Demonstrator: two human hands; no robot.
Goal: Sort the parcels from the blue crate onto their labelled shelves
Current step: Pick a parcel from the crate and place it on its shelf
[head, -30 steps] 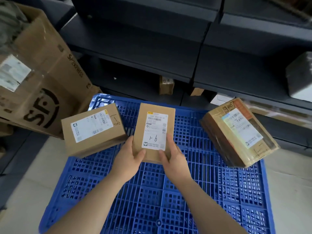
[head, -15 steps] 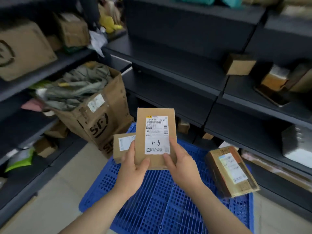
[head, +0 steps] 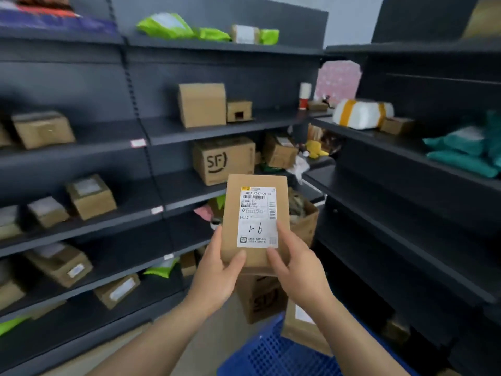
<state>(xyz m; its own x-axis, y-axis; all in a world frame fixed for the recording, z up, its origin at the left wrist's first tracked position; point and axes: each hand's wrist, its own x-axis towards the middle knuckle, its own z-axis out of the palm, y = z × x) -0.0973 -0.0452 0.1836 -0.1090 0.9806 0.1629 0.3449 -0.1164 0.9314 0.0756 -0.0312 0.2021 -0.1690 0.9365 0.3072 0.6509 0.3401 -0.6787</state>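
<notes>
Head view, one frame logged. We see a brown cardboard parcel (head: 254, 221) held upright in mid-air at near centre, in the aisle between two runs of dark shelving and resting on no shelf. Its white label (head: 257, 204) faces us: barcode near the top, handwritten "1-6" lower down.

Left grip (head: 217, 275): a bare hand grasping the parcel's lower left corner, thumb across the front face, fingers hidden behind the box. Right grip (head: 298, 275): a bare hand grasping the lower right side, thumb on the label's bottom corner, forefinger up along the right edge. Both grips are closed on the parcel.

Near bottom edge, under the right forearm: blue crate (head: 273, 354), only a lattice corner in view. Just beyond it is a labelled box (head: 301, 321); we cannot tell whether it stands in the crate or behind it. To its left a large brown box (head: 260, 299) with a dark logo, partly hidden by the parcel and grips.

Left shelving (head: 81, 161): several levels, small cardboard boxes spaced along them, and small shelf tags (head: 138, 143) too blurred to read. Beyond the parcel an SF carton (head: 223, 160) sits on a middle level. Top level, far: green mailers (head: 168, 25).

Right shelving (head: 406, 191): a white bundle (head: 360, 114) with yellow bands at the far end, and teal bags (head: 466, 150) nearer us.
</notes>
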